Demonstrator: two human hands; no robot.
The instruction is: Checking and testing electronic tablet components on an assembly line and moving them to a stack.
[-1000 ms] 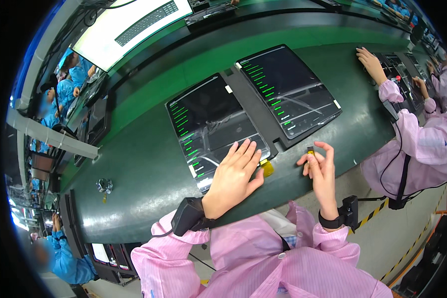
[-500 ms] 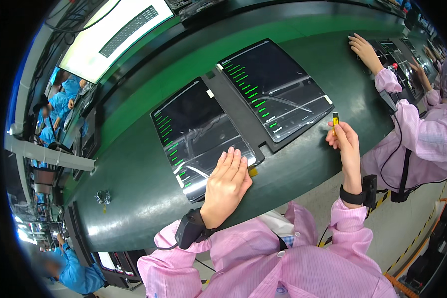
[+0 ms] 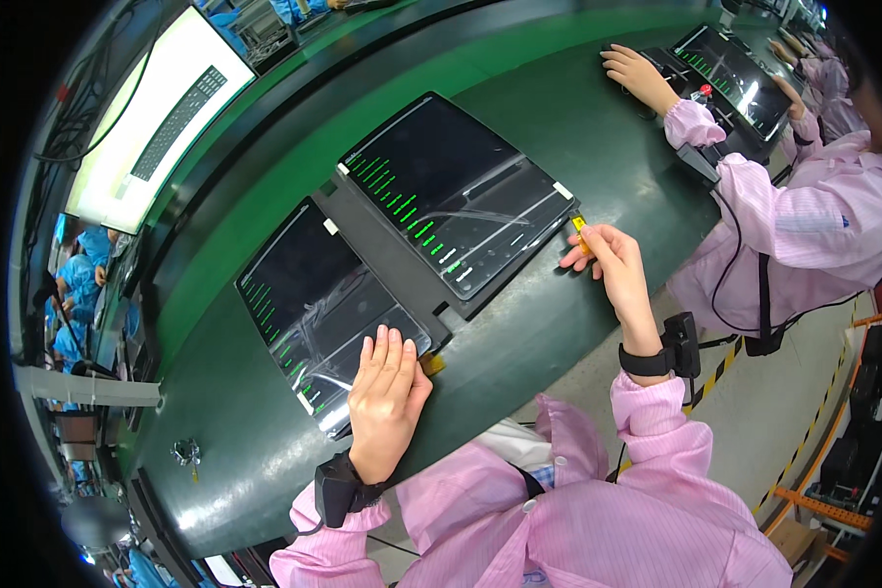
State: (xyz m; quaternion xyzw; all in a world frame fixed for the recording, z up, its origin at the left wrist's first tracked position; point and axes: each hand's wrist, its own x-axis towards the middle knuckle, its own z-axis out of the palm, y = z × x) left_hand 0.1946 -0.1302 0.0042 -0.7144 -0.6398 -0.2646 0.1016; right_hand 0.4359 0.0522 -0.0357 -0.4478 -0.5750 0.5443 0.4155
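Observation:
Two dark tablet-like screens with green lines of text lie side by side, the left screen (image 3: pixel 299 250) nearer to me and the right screen (image 3: pixel 436 147) farther off. A black holder (image 3: pixel 377 240) shows between them. My left hand (image 3: pixel 387 407) rests flat on the left screen's near end, fingers stretched out. Beside it, a yellow tab (image 3: pixel 432 365) sticks out at that screen's corner. Between thumb and fingers, my right hand (image 3: pixel 612 269) pinches a small yellow strip (image 3: pixel 581 233) close to the right screen's near right corner; whether they touch, I cannot tell.
The green bench (image 3: pixel 519 343) carries a small shiny object (image 3: pixel 186 452) at the left. A lit monitor (image 3: pixel 157 118) stands at the far left, above a grey bar (image 3: pixel 88 387). On the right, a co-worker's hand (image 3: pixel 642 83) lies near another screen (image 3: pixel 725 73).
The whole view has shifted, moving the bench and screens leftward in the picture. My right hand has brought the yellow strip closer to the right screen's corner and tilted it. My left hand stays on its screen.

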